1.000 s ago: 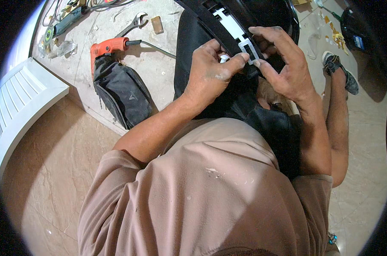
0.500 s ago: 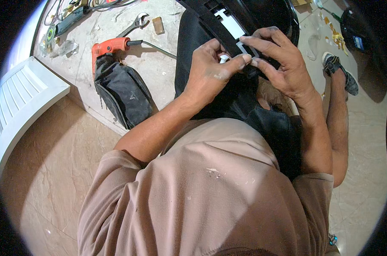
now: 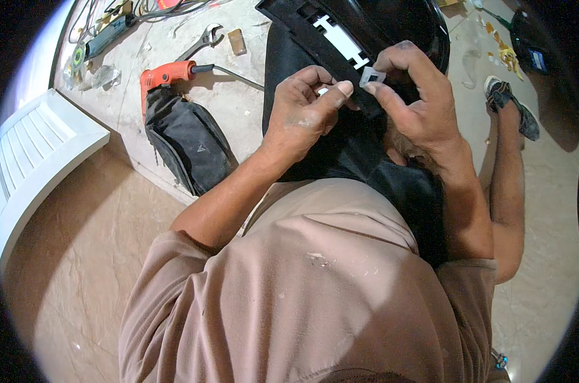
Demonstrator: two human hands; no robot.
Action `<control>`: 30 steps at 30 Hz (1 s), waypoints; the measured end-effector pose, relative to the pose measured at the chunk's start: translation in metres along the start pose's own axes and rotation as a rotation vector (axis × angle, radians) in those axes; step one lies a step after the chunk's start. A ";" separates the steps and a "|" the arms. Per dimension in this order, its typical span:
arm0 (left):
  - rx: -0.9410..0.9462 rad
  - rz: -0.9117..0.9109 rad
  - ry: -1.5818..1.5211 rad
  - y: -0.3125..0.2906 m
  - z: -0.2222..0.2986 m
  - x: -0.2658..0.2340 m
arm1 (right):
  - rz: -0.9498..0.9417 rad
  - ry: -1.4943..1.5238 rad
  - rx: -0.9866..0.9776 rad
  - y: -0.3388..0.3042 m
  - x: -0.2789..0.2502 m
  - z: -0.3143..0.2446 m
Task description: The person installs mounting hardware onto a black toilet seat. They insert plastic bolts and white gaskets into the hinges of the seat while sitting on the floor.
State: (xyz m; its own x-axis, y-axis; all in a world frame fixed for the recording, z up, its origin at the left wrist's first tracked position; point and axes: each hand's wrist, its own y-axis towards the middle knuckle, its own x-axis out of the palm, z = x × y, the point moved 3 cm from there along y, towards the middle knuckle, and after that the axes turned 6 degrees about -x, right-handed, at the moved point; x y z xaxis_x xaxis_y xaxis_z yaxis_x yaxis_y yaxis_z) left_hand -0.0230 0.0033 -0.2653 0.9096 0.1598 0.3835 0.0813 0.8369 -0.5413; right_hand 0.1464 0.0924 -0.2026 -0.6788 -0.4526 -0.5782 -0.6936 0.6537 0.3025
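Observation:
A black plastic housing (image 3: 289,16) rests across my lap, with a white strip (image 3: 340,41) set into a slot in it. Between the thumb and index finger of my right hand (image 3: 423,96) is a small translucent square frame piece (image 3: 370,77), held up just over the near end of the housing. My left hand (image 3: 303,108) is closed beside the housing, thumb against fingers. A small white plastic piece (image 3: 322,91) shows between its curled fingers; its full shape is hidden.
To the left lie an orange power drill (image 3: 165,75), a black pouch (image 3: 190,140), an adjustable wrench (image 3: 203,39) and a brown block (image 3: 237,42). A green-grey grinder (image 3: 107,38) sits farther back. A white louvred panel (image 3: 46,140) stands at far left.
Both hands have drawn apart. The right now holds the translucent square frame piece off the housing, while the left has shifted left with its white piece.

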 end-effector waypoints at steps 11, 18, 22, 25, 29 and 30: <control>0.013 -0.094 -0.285 0.003 -0.002 0.001 | 0.010 -0.233 -0.282 0.002 0.001 0.001; 0.044 0.029 -0.004 0.004 -0.003 0.002 | 0.000 -0.146 -0.064 -0.004 0.006 0.001; 0.026 0.019 0.011 0.005 -0.004 0.002 | 0.009 -0.126 -0.034 0.000 0.005 0.002; 0.004 0.003 -0.027 0.006 -0.003 0.001 | -0.007 -0.125 -0.018 0.004 0.004 0.002; 0.001 -0.023 -0.200 0.005 -0.001 0.000 | -0.064 -0.188 -0.049 0.010 0.004 0.000; 0.003 -0.026 -0.199 0.004 -0.001 0.001 | -0.089 -0.195 -0.045 0.012 0.003 0.000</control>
State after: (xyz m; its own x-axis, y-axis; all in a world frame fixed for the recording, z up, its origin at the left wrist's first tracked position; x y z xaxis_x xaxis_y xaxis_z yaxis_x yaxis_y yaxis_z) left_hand -0.0214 0.0064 -0.2679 0.8088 0.2380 0.5378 0.1024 0.8435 -0.5272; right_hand 0.1362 0.0985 -0.2008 -0.5575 -0.3787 -0.7388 -0.7619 0.5867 0.2743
